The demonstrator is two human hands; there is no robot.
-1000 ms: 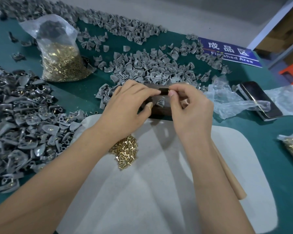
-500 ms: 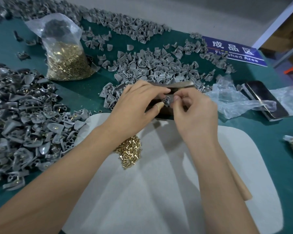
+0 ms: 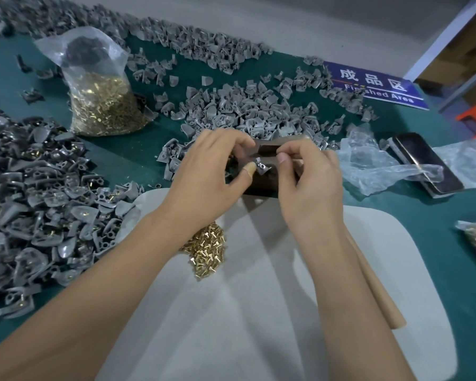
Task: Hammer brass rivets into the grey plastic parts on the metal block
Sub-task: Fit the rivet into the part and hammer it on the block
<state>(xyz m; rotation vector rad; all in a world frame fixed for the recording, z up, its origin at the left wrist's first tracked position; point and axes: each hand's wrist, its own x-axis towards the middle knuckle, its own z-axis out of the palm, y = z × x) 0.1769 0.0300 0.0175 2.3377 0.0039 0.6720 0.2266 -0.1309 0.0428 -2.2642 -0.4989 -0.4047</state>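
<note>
There is only one view, from a camera worn on the person's head. It looks forward and steeply down over both forearms, which enter from the bottom edge and meet at the left hand (image 3: 206, 171) and right hand (image 3: 308, 177) near the middle of the frame. The camera sits close above the bench (image 3: 465, 204), so the white mat (image 3: 231, 312) fills the lower part of the picture. The wide lens bends the edges: the far rim of the bench curves, and the blue sign (image 3: 374, 83) at the upper right leans. Beyond the bench a strip of grey floor shows along the top.
</note>
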